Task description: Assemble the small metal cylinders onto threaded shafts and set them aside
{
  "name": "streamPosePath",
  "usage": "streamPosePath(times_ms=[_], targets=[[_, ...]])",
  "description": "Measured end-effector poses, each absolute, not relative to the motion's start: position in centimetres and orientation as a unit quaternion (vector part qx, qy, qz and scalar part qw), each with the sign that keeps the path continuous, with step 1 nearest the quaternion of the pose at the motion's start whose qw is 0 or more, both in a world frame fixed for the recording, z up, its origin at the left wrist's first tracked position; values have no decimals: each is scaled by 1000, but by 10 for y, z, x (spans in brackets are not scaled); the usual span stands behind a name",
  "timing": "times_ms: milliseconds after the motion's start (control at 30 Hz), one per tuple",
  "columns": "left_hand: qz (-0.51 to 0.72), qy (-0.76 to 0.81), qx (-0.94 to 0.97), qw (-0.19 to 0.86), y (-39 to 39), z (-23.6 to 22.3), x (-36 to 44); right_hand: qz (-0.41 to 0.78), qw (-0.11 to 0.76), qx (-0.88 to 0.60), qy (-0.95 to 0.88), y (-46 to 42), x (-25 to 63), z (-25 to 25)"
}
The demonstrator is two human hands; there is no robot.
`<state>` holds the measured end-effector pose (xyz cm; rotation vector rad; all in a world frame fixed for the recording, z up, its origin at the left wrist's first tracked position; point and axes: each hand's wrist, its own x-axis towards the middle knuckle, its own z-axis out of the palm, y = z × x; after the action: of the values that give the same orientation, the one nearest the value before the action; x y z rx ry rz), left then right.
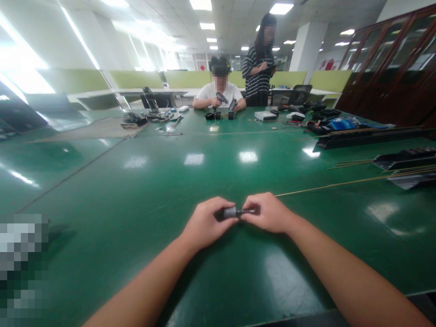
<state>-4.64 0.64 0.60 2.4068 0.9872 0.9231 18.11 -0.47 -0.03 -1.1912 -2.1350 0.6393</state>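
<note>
My left hand (pixel 206 222) and my right hand (pixel 267 212) meet low over the green table (pixel 170 190). Between them they pinch a small dark cylindrical part (pixel 235 212) with a grey end and a thin shaft. The left fingers close on the grey end, the right fingers close on the shaft end. Most of the part is hidden by my fingers.
Thin brass rods (pixel 340 184) and long black rails (pixel 374 136) lie on the right. At the far side a seated person (pixel 220 93) works with small tools, a standing person (pixel 259 68) beside them. Tools and boxes (pixel 265 115) litter the far edge. Wooden cabinets (pixel 391 63) stand right.
</note>
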Motion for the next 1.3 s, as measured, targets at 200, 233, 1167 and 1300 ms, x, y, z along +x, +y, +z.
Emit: streamPosePath(times_ms=[200,233,1167,1300], targets=[[326,352,858,182,7,7,-47,238,300,-455,-804,-5,181,1],[327,352,858,180,7,7,-47,238,300,-456,-803,-5,181,2],[327,378,850,168,11,8,-50,235,295,-479,-793,-2,186,3],[327,385,847,167,12,7,-51,231,295,-479,-793,-1,187,2]])
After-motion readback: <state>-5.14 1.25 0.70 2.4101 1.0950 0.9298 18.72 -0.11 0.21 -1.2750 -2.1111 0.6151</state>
